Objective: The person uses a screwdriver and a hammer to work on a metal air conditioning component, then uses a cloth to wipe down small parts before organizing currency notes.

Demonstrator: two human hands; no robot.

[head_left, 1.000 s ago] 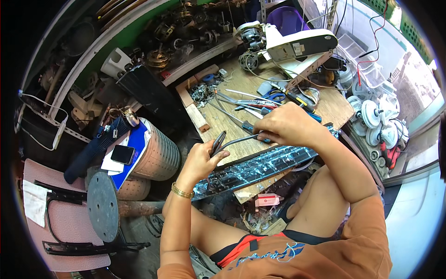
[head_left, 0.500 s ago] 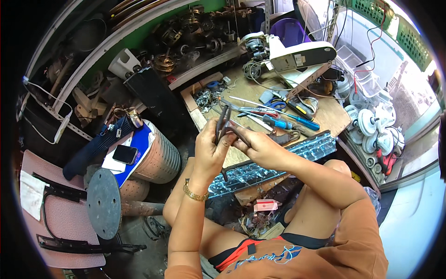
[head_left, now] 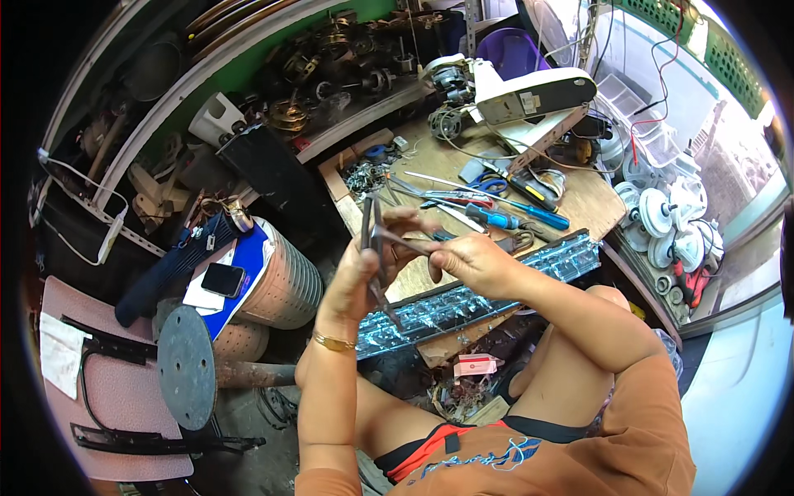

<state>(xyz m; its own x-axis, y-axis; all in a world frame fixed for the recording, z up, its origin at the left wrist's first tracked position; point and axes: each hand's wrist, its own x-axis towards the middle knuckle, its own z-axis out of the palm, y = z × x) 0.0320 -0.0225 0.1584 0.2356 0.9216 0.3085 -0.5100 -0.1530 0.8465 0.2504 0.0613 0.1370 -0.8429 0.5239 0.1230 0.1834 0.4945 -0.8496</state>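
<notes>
My left hand (head_left: 364, 277) is raised in front of me and grips a pair of dark pliers (head_left: 370, 231) that point upward. My right hand (head_left: 467, 258) is beside it, pinching a thin metal wire or rod (head_left: 407, 240) that reaches across to the pliers' jaws. Both hands hover above a long strip of shiny, crinkled foil-like material (head_left: 488, 289) lying along the front edge of the wooden workbench (head_left: 591, 198). A gold bracelet (head_left: 332, 342) sits on my left wrist.
Blue-handled screwdrivers (head_left: 529, 217), scissors and loose tools lie on the bench behind my hands. A white appliance housing (head_left: 538, 91) stands at the back. White round fan parts (head_left: 662, 223) are stacked right. A perforated metal drum (head_left: 277, 285) with a phone (head_left: 223, 279) on it, and a round stool (head_left: 188, 364), stand left.
Both hands rose from the foil strip toward me and came together. The pliers in the left hand swung from low and flat to upright, and the right hand now pinches the wire at them.
</notes>
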